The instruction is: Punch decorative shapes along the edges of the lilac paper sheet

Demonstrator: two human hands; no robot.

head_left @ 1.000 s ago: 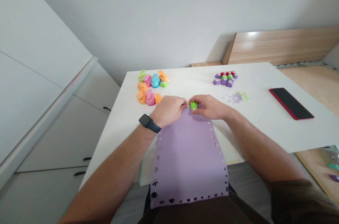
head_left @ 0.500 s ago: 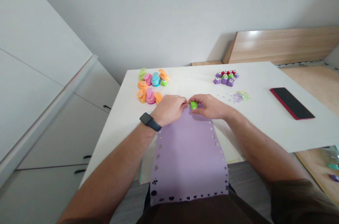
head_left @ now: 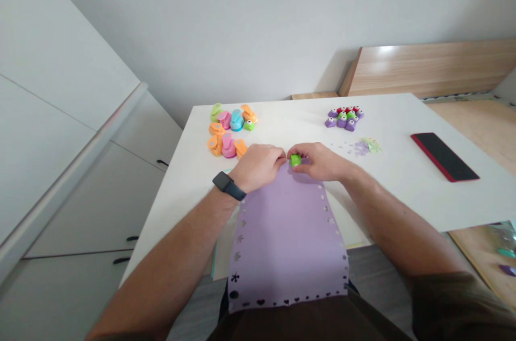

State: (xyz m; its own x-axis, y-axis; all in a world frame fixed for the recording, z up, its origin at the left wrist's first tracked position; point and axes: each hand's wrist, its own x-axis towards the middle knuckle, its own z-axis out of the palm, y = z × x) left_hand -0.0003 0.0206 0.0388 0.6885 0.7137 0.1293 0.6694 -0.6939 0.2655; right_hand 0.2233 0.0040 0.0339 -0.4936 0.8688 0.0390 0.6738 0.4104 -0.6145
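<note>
A purple sheet of paper [head_left: 288,233] slopes from the table down toward my lap, with cut-out shapes along its sides and near edge. At its far edge, my right hand [head_left: 316,161] grips a small green craft punch [head_left: 295,160] between thumb and fingers. Just left of the punch, my left hand [head_left: 264,164] pinches the paper's far edge, fingers closed. The spot where punch and paper meet is hidden under the punch and fingers.
Larger lever punches [head_left: 228,145] in several colours stand at the table's left. Small punches [head_left: 342,122] are grouped at the back, with paper cut-outs [head_left: 365,146] before them. A black tablet-like object with red edge [head_left: 445,157] lies right. White cabinets [head_left: 80,207] flank the table.
</note>
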